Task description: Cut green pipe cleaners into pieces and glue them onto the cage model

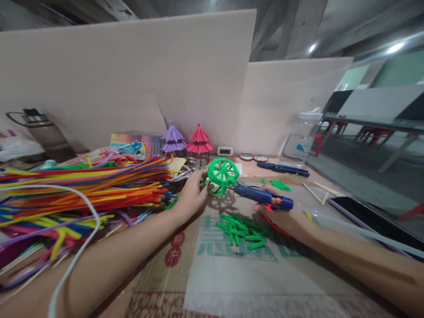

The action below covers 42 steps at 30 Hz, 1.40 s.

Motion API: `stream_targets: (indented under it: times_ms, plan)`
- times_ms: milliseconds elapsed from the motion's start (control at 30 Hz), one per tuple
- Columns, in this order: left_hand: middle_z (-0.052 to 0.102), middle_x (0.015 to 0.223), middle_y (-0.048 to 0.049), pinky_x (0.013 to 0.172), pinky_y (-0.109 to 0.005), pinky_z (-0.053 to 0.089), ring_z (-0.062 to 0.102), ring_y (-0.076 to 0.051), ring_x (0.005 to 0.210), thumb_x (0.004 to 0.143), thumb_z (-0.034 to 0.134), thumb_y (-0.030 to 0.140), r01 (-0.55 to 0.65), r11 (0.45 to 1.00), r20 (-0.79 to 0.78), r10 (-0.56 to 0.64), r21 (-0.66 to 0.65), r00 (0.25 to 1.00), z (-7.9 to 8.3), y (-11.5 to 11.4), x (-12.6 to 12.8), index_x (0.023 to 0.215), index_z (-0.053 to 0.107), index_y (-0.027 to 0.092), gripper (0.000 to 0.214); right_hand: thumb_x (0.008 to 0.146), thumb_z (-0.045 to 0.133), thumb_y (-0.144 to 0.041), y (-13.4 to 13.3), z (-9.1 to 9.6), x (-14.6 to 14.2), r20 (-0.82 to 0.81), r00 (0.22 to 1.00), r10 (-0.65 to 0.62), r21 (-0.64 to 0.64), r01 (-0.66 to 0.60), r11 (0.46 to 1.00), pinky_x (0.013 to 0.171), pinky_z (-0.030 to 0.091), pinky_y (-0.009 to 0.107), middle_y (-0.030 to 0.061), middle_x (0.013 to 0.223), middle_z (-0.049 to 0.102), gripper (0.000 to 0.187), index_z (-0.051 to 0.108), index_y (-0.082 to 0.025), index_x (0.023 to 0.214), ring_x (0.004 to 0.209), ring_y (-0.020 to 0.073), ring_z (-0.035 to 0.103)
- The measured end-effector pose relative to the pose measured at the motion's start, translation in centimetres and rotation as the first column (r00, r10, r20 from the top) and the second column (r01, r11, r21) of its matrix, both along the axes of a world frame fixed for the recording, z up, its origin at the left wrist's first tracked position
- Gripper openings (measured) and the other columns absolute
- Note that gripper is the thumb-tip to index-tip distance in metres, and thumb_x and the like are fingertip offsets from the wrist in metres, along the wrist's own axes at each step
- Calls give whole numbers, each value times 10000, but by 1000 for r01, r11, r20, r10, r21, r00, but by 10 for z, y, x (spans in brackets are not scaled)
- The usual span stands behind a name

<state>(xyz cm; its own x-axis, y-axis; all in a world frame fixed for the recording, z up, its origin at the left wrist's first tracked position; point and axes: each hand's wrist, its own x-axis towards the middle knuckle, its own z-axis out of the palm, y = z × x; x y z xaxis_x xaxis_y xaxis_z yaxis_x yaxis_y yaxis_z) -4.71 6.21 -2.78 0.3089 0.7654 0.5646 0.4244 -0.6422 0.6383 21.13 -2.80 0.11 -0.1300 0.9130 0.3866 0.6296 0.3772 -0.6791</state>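
Note:
My left hand (191, 194) holds a green wheel-shaped frame (221, 176) made of pipe-cleaner spokes, upright on the cardboard sheet (232, 274). My right hand (281, 216) grips a blue hot glue gun (263, 196) whose nozzle points left at the wheel's lower right side. A pile of short green pipe-cleaner pieces (243, 229) lies on the cardboard just in front of both hands. A few more green pieces (280, 184) lie behind the glue gun.
A big heap of coloured pipe cleaners (82, 190) fills the left. Purple (172, 139) and pink (199, 140) pagoda models stand at the back beside a small clock (225, 151). A plastic jug (302, 141), a dark tablet (371, 216), wooden sticks (319, 190) and a white cable (79, 247) are nearby.

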Motion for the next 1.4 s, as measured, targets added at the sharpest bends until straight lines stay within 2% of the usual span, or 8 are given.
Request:
stream_targets:
  times_ms: [300,500,667,833,1200,1400]
  plan:
    - [566,1215,-116,951,-402,492,544,-266,1176,872,563,233,-2,1000,-17,2,8,1000,0,0,-1,1204,517,197,337,771,614,-387,1,-3,1,-17,999,-28,4,28,1000,577,457,297,-12,660,621,148,562,-249,775,629,185,583]
    - [563,1204,-111,932,-391,499,543,-263,1167,867,563,221,2,1000,-20,-2,19,1000,0,-1,-1,1213,518,198,349,765,628,-377,0,-3,1,-83,996,-19,-86,12,996,535,458,280,-33,634,592,147,551,-255,795,567,167,571]
    - [571,1189,-109,918,-395,504,547,-265,1152,865,560,220,0,999,-29,1,32,1000,1,-2,0,1206,532,201,344,793,597,-375,1,-5,2,8,998,-67,10,67,998,555,459,282,-18,660,628,132,552,-253,776,627,183,593]
    - [569,1184,-109,905,-393,512,548,-267,1146,863,564,229,-2,1000,-24,3,27,1000,1,-2,0,1210,535,197,349,796,594,-366,2,-6,2,20,997,-73,55,72,996,555,462,278,-20,640,627,125,555,-256,751,607,179,593]
    - [565,1216,-113,958,-393,493,545,-258,1169,858,581,239,3,1000,11,-2,-4,1000,0,0,0,1203,533,192,352,781,617,-432,1,-2,0,41,997,-62,69,59,996,557,430,294,-10,665,600,197,556,-246,757,606,181,549]
    - [573,1229,-123,981,-403,474,545,-256,1175,873,576,279,10,1000,13,-10,-10,1000,1,0,-1,1215,537,183,357,785,618,-425,-1,0,-2,71,995,-69,15,68,998,550,419,290,-12,657,591,184,570,-248,771,624,184,550]
